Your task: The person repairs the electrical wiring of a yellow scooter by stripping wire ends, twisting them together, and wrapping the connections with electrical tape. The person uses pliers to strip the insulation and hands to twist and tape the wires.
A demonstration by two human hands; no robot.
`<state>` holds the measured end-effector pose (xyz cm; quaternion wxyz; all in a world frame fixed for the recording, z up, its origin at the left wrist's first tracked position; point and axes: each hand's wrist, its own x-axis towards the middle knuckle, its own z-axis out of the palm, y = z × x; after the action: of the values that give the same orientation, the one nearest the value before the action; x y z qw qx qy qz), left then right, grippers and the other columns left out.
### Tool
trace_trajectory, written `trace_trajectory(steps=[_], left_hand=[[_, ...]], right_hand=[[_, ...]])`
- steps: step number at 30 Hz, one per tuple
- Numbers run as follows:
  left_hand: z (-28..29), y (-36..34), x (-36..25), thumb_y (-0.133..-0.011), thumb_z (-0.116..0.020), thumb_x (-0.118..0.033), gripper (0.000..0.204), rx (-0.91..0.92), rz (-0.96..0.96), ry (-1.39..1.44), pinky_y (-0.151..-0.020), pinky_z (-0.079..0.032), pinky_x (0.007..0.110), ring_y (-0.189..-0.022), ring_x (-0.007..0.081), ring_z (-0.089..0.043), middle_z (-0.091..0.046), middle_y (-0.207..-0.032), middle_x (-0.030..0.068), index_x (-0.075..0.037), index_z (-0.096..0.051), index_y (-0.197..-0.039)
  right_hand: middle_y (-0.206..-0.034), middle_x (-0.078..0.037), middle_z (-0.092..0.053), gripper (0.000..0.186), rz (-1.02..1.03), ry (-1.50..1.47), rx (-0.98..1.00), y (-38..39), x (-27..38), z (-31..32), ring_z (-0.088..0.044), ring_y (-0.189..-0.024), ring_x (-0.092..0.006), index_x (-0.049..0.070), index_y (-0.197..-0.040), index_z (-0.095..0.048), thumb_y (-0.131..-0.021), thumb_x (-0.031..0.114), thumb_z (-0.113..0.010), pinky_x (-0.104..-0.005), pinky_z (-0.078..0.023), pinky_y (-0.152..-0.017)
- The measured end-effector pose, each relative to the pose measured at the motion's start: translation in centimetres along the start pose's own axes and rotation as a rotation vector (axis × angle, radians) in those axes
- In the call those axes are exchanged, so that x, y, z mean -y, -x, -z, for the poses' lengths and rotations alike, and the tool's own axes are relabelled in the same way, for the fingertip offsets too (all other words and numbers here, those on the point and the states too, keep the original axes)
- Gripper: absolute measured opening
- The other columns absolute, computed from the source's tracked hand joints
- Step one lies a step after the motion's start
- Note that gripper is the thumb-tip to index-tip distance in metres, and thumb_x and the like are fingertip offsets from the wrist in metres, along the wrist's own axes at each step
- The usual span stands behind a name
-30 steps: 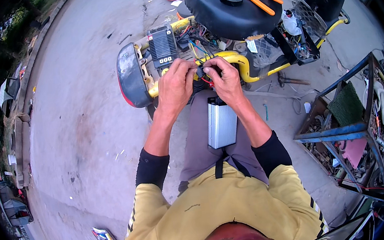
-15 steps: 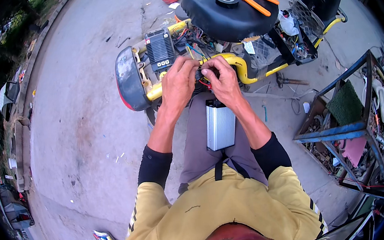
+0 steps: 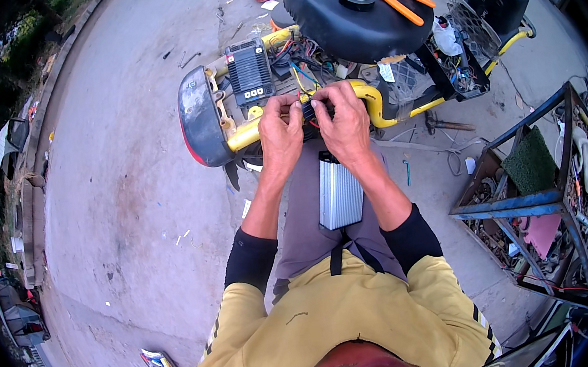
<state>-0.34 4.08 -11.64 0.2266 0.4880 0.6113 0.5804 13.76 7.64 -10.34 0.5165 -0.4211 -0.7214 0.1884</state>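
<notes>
Pavement (image 3: 114, 209), nearly closed hands (image 3: 281, 135) (image 3: 345, 125) on wires (image 3: 309, 112)

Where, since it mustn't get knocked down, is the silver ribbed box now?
In the head view, the silver ribbed box lies just right of centre on the person's lap, between the left forearm and the right forearm, nearer the right.

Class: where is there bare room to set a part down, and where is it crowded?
Mostly bare pavement stretches between the curb and the yellow frame, left of the left hand. Crowded: wires beyond the right hand, and the cluttered metal rack at right.
</notes>
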Motion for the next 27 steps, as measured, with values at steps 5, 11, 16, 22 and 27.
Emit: trace_trajectory(steps=[5,11,16,22,27], left_hand=[[0.3,-0.1,-0.9,-0.103,-0.071,-0.001,0.013,-0.011,-0.099,-0.043,-0.071,-0.057,0.033,-0.082,0.0158,-0.069,-0.071,-0.102,0.0094,0.002,-0.07,-0.116],[1.4,0.1,-3.2,-0.095,-0.075,0.004,0.022,0.068,-0.376,-0.217,-0.078,-0.059,0.039,-0.092,0.027,-0.072,-0.067,-0.11,0.0126,0.0,-0.074,-0.116],[2.2,-0.9,-2.8,-0.095,-0.076,0.0,0.014,0.061,-0.598,-0.463,-0.08,-0.058,0.045,-0.096,0.0353,-0.072,-0.066,-0.11,0.0148,0.0,-0.073,-0.109],[1.3,0.7,-2.2,-0.096,-0.077,-0.003,0.011,0.034,-0.398,-0.298,-0.077,-0.058,0.042,-0.089,0.0327,-0.072,-0.067,-0.106,0.0146,0.001,-0.071,-0.105],[1.6,0.0,-1.8,-0.103,-0.075,-0.015,0.021,0.054,0.03,0.028,-0.07,-0.053,0.034,-0.077,0.0145,-0.064,-0.072,-0.092,0.0087,0.005,-0.073,-0.109]], right_hand=[[-0.107,-0.007,-0.069,0.013,0.06,0.073,-0.015,0.1,0.2,0.1,-0.07,-0.097,-0.0325,0.009,-0.104,-0.072,-0.094,0.011,-0.08,-0.0464,-0.051,-0.083],[-0.107,-0.006,-0.069,0.014,0.139,0.123,-0.038,0.0,0.4,0.0,-0.07,-0.096,-0.0314,0.009,-0.104,-0.073,-0.093,0.01,-0.081,-0.0458,-0.05,-0.083],[-0.108,-0.006,-0.069,0.014,0.167,0.067,-0.01,0.2,-0.1,0.2,-0.07,-0.098,-0.0315,0.009,-0.104,-0.074,-0.092,0.01,-0.081,-0.0449,-0.051,-0.084],[-0.103,-0.013,-0.07,0.014,0.042,-0.153,0.076,0.3,-0.6,0.4,-0.071,-0.095,-0.0369,0.004,-0.105,-0.073,-0.093,0.004,-0.079,-0.0472,-0.055,-0.083],[-0.099,-0.014,-0.07,0.015,0.041,-0.193,0.053,0.5,-0.4,0.4,-0.071,-0.094,-0.0378,0.002,-0.105,-0.072,-0.092,0.0,-0.079,-0.0475,-0.057,-0.082]])
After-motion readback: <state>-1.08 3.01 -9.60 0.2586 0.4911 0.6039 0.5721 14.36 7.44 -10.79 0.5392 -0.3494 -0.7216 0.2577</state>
